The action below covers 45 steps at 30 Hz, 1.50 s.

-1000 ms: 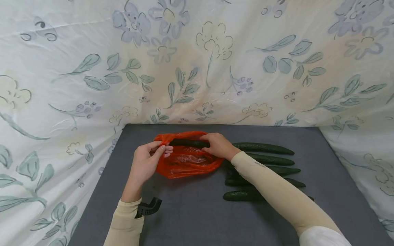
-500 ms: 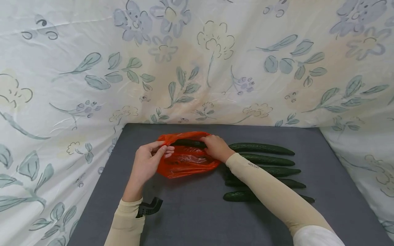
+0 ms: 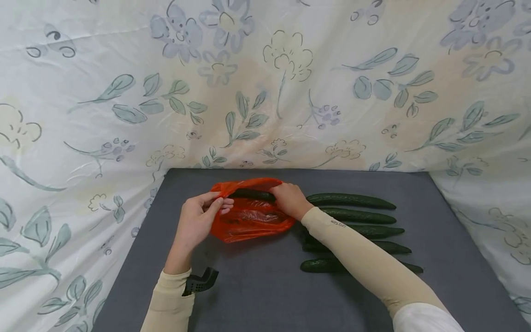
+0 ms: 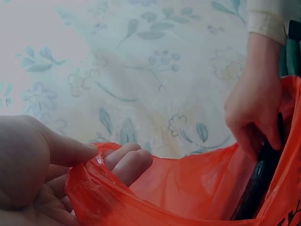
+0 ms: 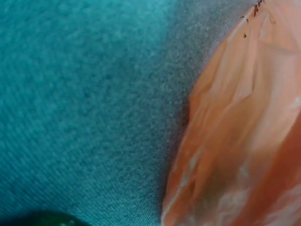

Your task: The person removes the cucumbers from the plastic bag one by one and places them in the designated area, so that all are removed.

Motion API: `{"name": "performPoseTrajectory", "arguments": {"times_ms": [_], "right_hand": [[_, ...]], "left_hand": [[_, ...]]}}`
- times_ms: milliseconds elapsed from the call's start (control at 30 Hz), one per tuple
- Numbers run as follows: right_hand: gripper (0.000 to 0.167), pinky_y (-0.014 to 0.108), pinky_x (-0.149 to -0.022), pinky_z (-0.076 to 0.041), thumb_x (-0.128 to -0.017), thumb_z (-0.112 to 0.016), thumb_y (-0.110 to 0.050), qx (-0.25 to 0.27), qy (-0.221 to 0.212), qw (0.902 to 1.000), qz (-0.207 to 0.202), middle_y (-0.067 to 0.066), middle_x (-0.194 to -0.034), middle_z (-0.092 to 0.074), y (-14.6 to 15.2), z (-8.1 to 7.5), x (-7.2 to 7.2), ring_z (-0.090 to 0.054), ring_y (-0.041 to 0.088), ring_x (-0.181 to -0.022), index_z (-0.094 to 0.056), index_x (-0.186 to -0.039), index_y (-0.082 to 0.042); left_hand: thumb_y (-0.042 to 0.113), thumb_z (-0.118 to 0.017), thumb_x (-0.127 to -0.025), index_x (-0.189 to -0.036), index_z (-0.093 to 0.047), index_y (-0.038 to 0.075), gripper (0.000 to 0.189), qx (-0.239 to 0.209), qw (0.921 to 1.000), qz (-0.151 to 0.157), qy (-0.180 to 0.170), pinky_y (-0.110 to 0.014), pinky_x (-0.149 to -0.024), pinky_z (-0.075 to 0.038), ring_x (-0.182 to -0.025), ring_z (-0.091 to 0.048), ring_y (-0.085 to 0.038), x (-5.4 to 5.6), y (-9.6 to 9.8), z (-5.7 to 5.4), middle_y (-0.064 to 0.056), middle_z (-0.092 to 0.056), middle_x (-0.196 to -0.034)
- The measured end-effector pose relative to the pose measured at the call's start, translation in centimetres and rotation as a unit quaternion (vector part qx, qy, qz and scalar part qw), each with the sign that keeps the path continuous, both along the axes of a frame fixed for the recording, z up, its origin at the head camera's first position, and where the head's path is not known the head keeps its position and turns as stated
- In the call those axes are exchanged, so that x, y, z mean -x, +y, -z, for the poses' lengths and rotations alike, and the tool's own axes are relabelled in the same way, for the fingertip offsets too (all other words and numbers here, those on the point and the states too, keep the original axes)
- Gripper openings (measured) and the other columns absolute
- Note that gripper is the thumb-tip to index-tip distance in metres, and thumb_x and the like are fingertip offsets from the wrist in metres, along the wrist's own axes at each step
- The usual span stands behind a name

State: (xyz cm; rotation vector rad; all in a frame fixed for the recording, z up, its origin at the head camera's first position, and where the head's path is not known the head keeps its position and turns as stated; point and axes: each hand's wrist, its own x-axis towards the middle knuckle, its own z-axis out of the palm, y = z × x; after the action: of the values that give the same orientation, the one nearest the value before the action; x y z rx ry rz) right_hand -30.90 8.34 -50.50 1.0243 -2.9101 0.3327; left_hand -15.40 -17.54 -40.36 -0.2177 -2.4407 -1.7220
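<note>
A red plastic bag (image 3: 244, 233) lies on the grey table with its mouth spread. My left hand (image 3: 198, 219) pinches the bag's left rim between thumb and fingers; the left wrist view shows the thumb pressing the film. At the bag's right side my right hand (image 3: 292, 199) reaches into the mouth and grips a dark green cucumber (image 3: 253, 194). Most of that cucumber lies inside the bag, and its far end is hidden by film. The same cucumber (image 4: 256, 188) hangs below the right fingers in the left wrist view. The right wrist view shows only bag film (image 5: 235, 141) and cloth.
Several cucumbers (image 3: 352, 199) lie in a row to the right of the bag, partly under the right forearm. A floral curtain (image 3: 265, 92) stands behind the grey table (image 3: 257, 295). A black strap device (image 3: 201, 281) is on the left wrist.
My right hand has moved slightly left, carrying the cucumber deeper into the bag. The left hand keeps its pinch on the rim almost in place.
</note>
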Motion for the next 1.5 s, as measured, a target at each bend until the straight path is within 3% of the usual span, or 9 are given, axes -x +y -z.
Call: {"name": "performPoseTrajectory", "arguments": {"times_ms": [300, 533, 1067, 1367, 1500], "right_hand": [[0.021, 0.05, -0.081, -0.066, -0.1, -0.075, -0.003, 0.005, -0.013, 0.9999, 0.005, 0.007, -0.105, -0.078, 0.1, -0.2, 0.0, -0.074, 0.029, -0.087, -0.08, -0.119, -0.011], [0.033, 0.05, -0.089, -0.065, -0.1, -0.078, -0.006, 0.023, -0.028, 0.9993, -0.004, 0.009, -0.115, -0.078, 0.3, -0.7, -0.1, -0.075, 0.029, -0.095, -0.077, -0.132, -0.011], [0.044, 0.047, -0.094, -0.064, -0.098, -0.076, 0.001, 0.063, -0.01, 0.9977, -0.025, 0.01, -0.125, -0.078, 0.8, -4.0, -2.0, -0.076, 0.03, -0.101, -0.073, -0.141, -0.009], [0.047, 0.044, -0.089, -0.065, -0.097, -0.074, 0.005, 0.07, -0.01, 0.9972, -0.022, 0.01, -0.123, -0.079, 1.5, -5.3, -2.9, -0.076, 0.028, -0.094, -0.073, -0.142, -0.009], [0.045, 0.036, -0.077, -0.063, -0.098, -0.075, 0.003, 0.086, -0.018, 0.9958, -0.026, 0.009, -0.12, -0.079, 2.0, -5.7, -3.4, -0.073, 0.021, -0.084, -0.074, -0.141, -0.009]], "left_hand": [[0.004, -0.065, -0.109, -0.137, -0.067, -0.012, 0.032, -0.006, 1.0, 0.001, 0.001, -0.029, -0.088, -0.063, -0.093, -0.08, -0.015, 0.0, -0.1, 0.2, -0.021, -0.079, -0.114], [0.004, -0.065, -0.11, -0.14, -0.066, -0.011, 0.034, -0.011, 0.9999, -0.001, -0.004, -0.031, -0.089, -0.064, -0.092, -0.08, -0.014, 0.1, -0.1, 0.2, -0.022, -0.078, -0.115], [0.005, -0.065, -0.11, -0.141, -0.065, -0.011, 0.035, -0.006, 1.0, -0.005, -0.003, -0.025, -0.089, -0.062, -0.093, -0.08, -0.013, 0.0, 0.0, 0.3, -0.021, -0.079, -0.116], [0.005, -0.064, -0.11, -0.143, -0.063, -0.011, 0.037, -0.008, 0.9999, -0.012, -0.003, -0.029, -0.091, -0.062, -0.094, -0.08, -0.018, -0.1, -0.1, 0.1, -0.022, -0.078, -0.116], [0.005, -0.064, -0.11, -0.144, -0.062, -0.012, 0.038, -0.011, 0.9998, -0.015, -0.006, -0.028, -0.091, -0.061, -0.095, -0.081, -0.018, -0.1, -0.1, 0.1, -0.023, -0.078, -0.116]]}}
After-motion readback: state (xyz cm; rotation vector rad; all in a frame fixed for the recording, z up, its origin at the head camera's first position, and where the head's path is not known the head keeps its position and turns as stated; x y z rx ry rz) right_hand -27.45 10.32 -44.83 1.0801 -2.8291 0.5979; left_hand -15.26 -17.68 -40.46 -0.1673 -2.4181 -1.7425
